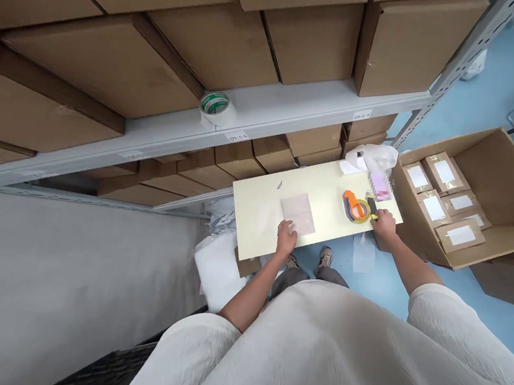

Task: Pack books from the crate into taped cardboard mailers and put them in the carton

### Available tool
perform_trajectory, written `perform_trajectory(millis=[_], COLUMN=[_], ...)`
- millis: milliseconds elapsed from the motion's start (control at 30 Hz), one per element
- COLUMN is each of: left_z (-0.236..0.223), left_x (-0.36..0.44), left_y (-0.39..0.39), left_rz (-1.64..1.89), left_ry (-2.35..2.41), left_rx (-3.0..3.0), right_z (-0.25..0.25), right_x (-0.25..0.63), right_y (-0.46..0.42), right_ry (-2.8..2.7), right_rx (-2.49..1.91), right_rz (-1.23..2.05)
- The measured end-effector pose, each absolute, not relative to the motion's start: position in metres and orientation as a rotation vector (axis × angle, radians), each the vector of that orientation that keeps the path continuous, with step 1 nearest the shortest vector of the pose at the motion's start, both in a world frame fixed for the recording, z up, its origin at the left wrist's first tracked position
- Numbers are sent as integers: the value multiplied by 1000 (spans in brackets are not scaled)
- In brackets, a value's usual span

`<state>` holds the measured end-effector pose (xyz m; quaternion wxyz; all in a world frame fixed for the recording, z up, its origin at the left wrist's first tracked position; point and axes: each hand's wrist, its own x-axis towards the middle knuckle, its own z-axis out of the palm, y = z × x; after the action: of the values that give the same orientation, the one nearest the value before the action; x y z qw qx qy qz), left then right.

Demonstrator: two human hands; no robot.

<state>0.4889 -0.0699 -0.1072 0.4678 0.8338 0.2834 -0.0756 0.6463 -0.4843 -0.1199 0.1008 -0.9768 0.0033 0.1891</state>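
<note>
Two bare hands are working well apart over one pale tabletop [254, 217]. The left hand [285, 238] is touching the near left part of one pinkish, translucent sheet [302, 209], which is lying just left of the table's middle; I cannot tell whether its fingers are pinching it. The right hand [385, 224] is resting at the near right edge, its fingers meeting one small black-and-yellow object [371, 205]; I cannot tell how firmly they are closing on it. Just left of that, one orange object with curved yellow and blue parts [352, 202] is lying. One clear plastic bag [381, 156] is sitting at the far right. Further right, one open carton [497, 178] is holding six visible white-labelled boxes [433, 208]. One tape roll [214, 105] is standing on the far shelf [291, 100].
</note>
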Motion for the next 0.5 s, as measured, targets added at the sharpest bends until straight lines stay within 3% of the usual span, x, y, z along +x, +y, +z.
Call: perform_trajectory(millis=[233,500], left_z=[-105,-109], left_x=[477,481], left_y=[-72,-70], left_rz=[-201,-187], left_ry=[773,714], left_rx=[2050,2040], right_z=[-125,-100], right_x=[657,665], right_y=[-481,-479], right_ry=[-58,333], right_rx=[-2899,-2560], right_rz=[565,430])
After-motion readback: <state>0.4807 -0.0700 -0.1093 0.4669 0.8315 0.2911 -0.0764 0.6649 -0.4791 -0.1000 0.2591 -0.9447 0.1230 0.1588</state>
